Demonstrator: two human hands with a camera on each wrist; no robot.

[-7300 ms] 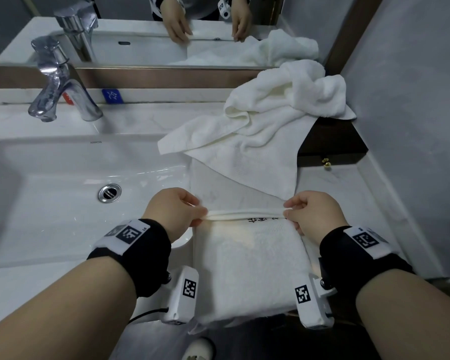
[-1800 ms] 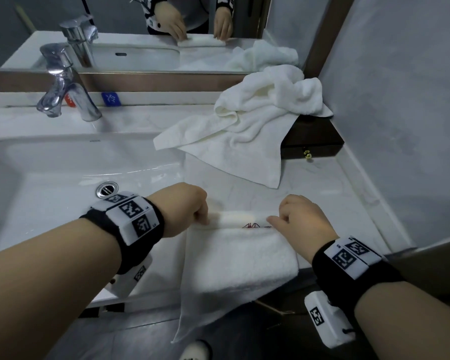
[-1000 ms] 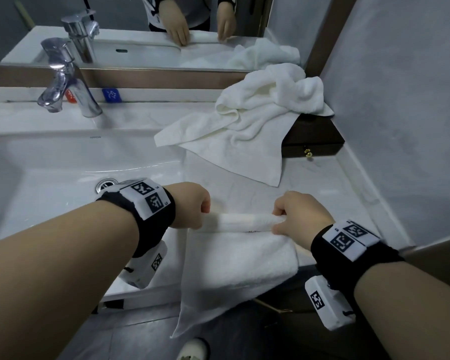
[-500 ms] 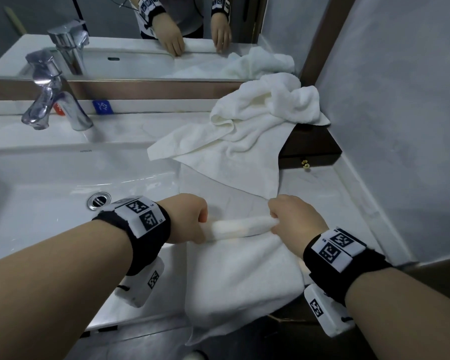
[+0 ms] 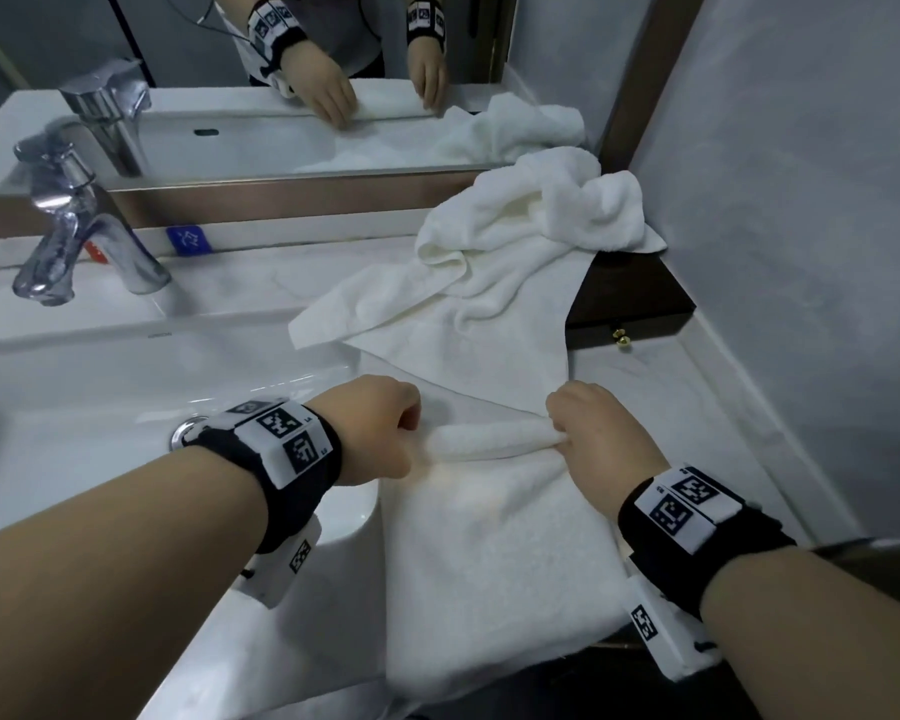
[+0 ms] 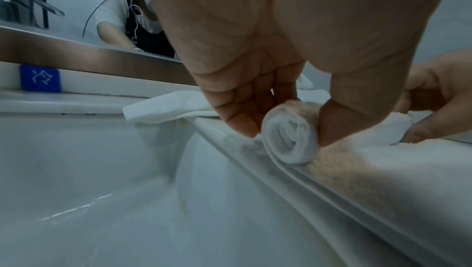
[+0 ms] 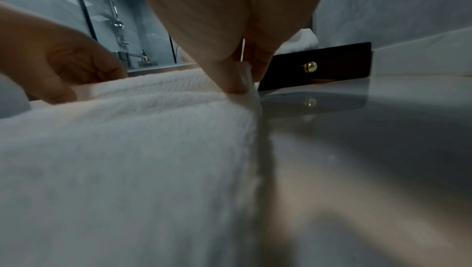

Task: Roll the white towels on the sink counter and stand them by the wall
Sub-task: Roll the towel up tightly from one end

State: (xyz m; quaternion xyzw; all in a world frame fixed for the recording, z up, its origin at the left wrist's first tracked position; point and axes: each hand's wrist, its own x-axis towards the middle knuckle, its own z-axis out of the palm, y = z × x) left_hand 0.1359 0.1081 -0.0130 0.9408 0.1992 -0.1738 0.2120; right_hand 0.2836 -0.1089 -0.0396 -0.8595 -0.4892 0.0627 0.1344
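Note:
A white towel (image 5: 494,543) lies on the counter between the basin and the right wall, its near end hanging over the front edge. Its far end is wound into a tight roll (image 5: 489,439). My left hand (image 5: 380,428) pinches the roll's left end (image 6: 286,140) between thumb and fingers; the spiral of layers shows there. My right hand (image 5: 593,439) pinches the roll's right end (image 7: 246,81). A second white towel (image 5: 489,283) lies crumpled farther back, draped over a dark box.
The white basin (image 5: 100,387) with its drain is to the left, a chrome tap (image 5: 74,236) behind it. A dark wooden box (image 5: 640,309) with a brass knob stands in the back right corner. The grey wall (image 5: 801,252) runs along the right. A mirror is behind.
The flat folded towel has been rolled from its far edge toward me; the roll has grown thicker. Both hands have kept hold of its ends and come slightly nearer.

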